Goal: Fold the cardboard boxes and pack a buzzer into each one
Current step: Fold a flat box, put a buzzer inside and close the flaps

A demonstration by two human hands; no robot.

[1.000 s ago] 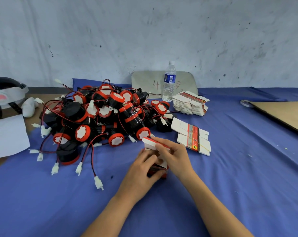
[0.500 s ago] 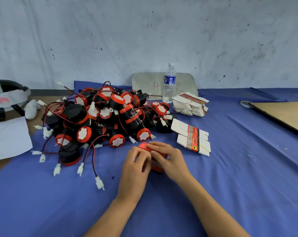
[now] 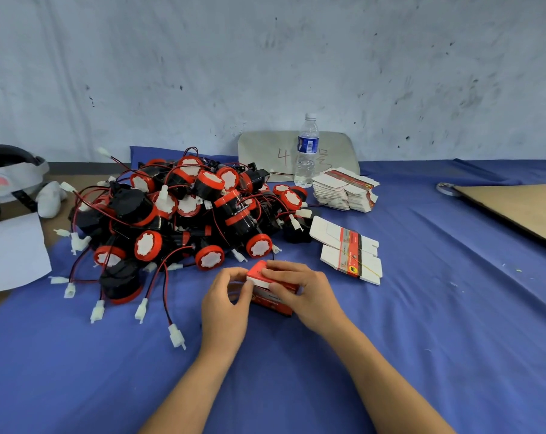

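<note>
A small red cardboard box (image 3: 270, 297) lies on the blue cloth (image 3: 421, 324) in the middle. My left hand (image 3: 226, 303) pinches its left end with thumb and fingers. My right hand (image 3: 306, 291) curls over its top and right side. The top flap looks folded down. Behind it rises a heap of black and red buzzers (image 3: 184, 214) with red and black wires and white plugs. Flat box blanks (image 3: 348, 249), banded together, lie to the right of the box, and a taller stack of blanks (image 3: 343, 189) sits farther back. What is inside the box is hidden.
A water bottle (image 3: 307, 151) stands before a grey board (image 3: 265, 148) at the wall. A brown cardboard sheet (image 3: 515, 208) lies at the right edge, with a tape roll (image 3: 446, 187) beside it. White paper (image 3: 12, 252) and a headset (image 3: 12, 180) sit at the left.
The white top flap that stood up a second ago is now folded down onto the box. Both hands have shifted their hold on the box and keep it on the cloth.
</note>
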